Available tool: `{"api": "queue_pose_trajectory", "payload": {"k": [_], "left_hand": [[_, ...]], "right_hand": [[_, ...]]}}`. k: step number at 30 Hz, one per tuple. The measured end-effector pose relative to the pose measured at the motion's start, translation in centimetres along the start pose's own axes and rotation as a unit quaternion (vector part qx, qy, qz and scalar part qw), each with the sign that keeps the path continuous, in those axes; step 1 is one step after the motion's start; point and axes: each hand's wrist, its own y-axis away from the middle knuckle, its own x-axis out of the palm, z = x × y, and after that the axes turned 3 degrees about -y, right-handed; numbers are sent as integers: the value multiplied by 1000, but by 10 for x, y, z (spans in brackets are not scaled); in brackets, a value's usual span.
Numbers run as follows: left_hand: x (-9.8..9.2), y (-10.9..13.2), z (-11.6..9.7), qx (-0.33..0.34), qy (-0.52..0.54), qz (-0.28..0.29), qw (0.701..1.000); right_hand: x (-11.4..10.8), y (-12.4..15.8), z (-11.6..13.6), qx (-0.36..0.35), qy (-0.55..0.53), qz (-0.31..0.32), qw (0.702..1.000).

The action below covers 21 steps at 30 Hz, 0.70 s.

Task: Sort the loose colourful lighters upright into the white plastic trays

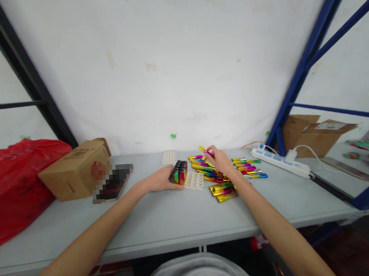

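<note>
My right hand (220, 160) pinches one shiny yellow-and-magenta tube (201, 149), raised slightly above a loose pile of similar metallic tubes (218, 189). My left hand (162, 179) is wrapped round the left side of a tight group of upright tubes (180, 173), with its thumb at the front and fingers behind. Those tubes have dark tops and red, green and yellow sides. They stand at the left part of a cream tray (194, 181) with round recesses, whose right part shows bare. Their lower ends are partly hidden by my left hand.
Behind lies a second cream tray (169, 157). A cardboard box (77, 170), a red plastic bag (22, 183) and a blurred-out dark flat object (117, 182) are at left. On the right, a white power strip (280, 162) with cables lies by a blue frame (307, 65).
</note>
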Motion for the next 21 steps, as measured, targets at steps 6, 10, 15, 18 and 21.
{"api": "queue_pose_trajectory", "payload": {"k": [6, 10, 15, 18, 21], "left_hand": [[1, 1, 3, 12, 17, -7, 1000], [1, 1, 2, 23, 26, -7, 999], [-1, 1, -4, 29, 26, -1, 999], [-1, 1, -6, 33, 20, 9, 999], [-1, 1, -6, 29, 18, 12, 999]], "right_hand": [[10, 0, 23, 45, -215, -51, 974], [19, 5, 39, 88, -362, 1, 928], [26, 14, 59, 127, -521, 116, 836], [25, 17, 67, 135, -538, 128, 822], [23, 17, 72, 148, -520, 140, 830]]}}
